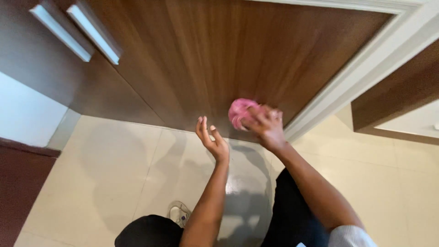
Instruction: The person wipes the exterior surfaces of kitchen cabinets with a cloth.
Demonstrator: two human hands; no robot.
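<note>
My right hand grips a crumpled pink cloth and presses it against the lower part of a brown wooden door. The hand and cloth are blurred. My left hand is raised beside it with fingers apart, holding nothing, close to the door's bottom edge but apart from the cloth.
Two silver bar handles sit on dark wooden cupboard doors at the upper left. A white door frame runs diagonally at the right. Below is a cream tiled floor. My foot in a sandal shows near the bottom.
</note>
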